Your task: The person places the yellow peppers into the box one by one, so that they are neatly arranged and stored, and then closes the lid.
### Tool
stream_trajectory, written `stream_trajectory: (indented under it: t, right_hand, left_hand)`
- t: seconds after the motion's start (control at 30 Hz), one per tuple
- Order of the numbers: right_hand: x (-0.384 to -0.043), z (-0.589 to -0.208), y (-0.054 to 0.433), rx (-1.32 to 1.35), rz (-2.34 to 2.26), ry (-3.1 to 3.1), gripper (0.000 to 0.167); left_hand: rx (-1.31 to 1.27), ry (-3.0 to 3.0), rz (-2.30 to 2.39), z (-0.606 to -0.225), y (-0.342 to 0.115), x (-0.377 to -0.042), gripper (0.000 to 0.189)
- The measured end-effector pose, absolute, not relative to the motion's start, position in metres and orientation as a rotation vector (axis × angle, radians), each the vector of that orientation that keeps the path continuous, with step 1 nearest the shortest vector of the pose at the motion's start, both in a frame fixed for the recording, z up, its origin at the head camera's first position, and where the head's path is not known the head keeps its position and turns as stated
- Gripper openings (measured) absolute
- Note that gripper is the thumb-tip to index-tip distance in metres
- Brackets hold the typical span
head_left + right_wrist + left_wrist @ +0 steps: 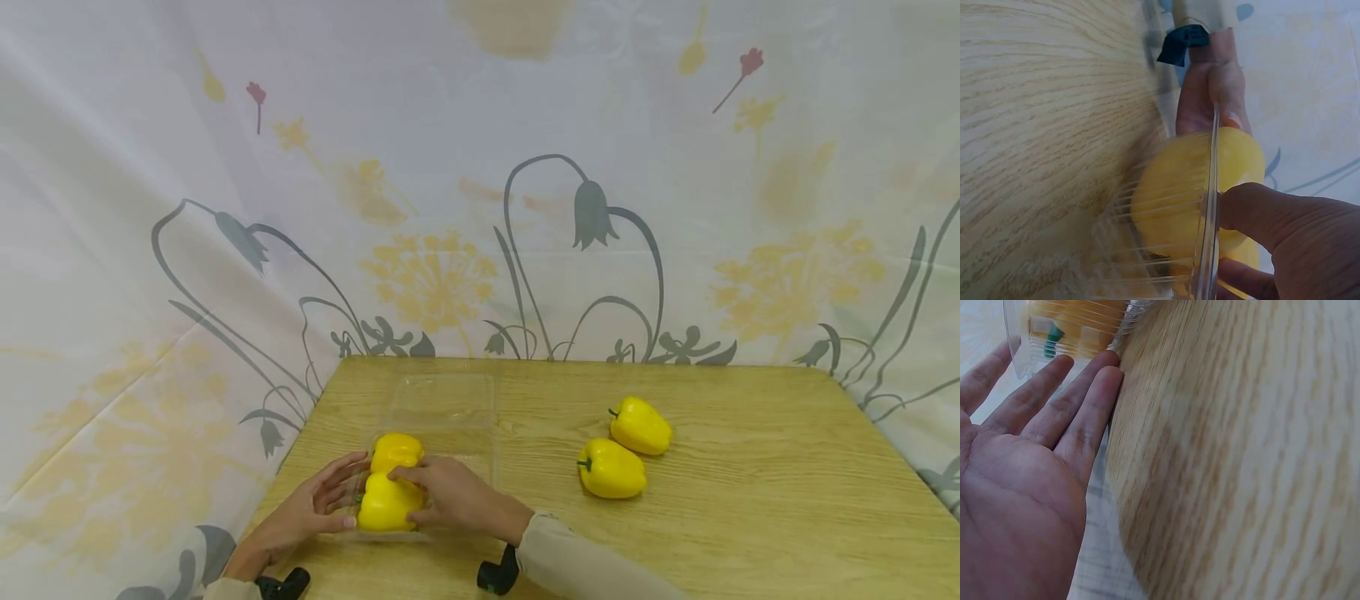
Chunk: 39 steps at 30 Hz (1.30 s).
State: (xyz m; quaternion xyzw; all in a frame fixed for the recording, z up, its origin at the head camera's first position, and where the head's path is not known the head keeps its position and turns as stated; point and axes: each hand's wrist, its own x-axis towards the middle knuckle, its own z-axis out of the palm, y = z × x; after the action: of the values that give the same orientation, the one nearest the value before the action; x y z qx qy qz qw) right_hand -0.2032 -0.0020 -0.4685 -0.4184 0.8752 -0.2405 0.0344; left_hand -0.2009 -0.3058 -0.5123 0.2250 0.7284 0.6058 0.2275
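A clear plastic clamshell box [1213, 187] stands on the table with two yellow bell peppers along its left side. My right hand [465, 500] grips the nearer bell pepper [386, 505], thumb at its near end and fingers at its far side. Behind it sits the farther bell pepper [397, 451], close to my right fingertips. My left hand [303, 510] is at the box's left side, its fingers extended along the ribbed wall. Through that wall a green stem [1054, 339] shows in the left wrist view.
The box's clear lid [442, 400] lies folded back toward the rear of the wooden table [765, 475]. Right of the box lie two more yellow bell peppers, a front one [613, 469] and a rear one [641, 425]. A flower-printed curtain [465, 167] hangs behind the table.
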Motion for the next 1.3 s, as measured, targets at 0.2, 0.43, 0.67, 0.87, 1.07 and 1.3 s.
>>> stream_trajectory:
  t: [0.2, 0.43, 0.67, 0.87, 1.07, 1.3]
  right_hand:
    - [-0.204, -0.468, 0.001, -1.319, -0.719, 2.708, 0.055]
    - [-0.207, -0.463, 0.009, -1.262, -0.847, 2.661, 0.059]
    - [-0.213, -0.447, 0.033, -1.168, -0.993, 2.607, 0.05]
    - [-0.218, -0.438, 0.063, -1.165, -1.055, 2.667, 0.045]
    - [-0.224, -0.433, 0.096, -1.18, -1.097, 2.769, 0.045]
    - [-0.228, -0.429, 0.136, -1.112, -1.129, 2.861, 0.046]
  left_hand:
    - [0.587, 2.016, 1.666, -0.512, -0.305, -0.2, 0.081]
    - [0.624, 2.011, 1.667, -0.512, -0.305, -0.201, 0.081]
    - [0.607, 2.031, 1.661, -0.511, -0.305, -0.201, 0.081]
    - [0.629, 2.009, 1.677, -0.512, -0.306, -0.2, 0.081]
    - [0.646, 2.009, 1.682, -0.513, -0.306, -0.201, 0.082]
    - [0.656, 1.997, 1.688, -0.512, -0.305, -0.201, 0.083]
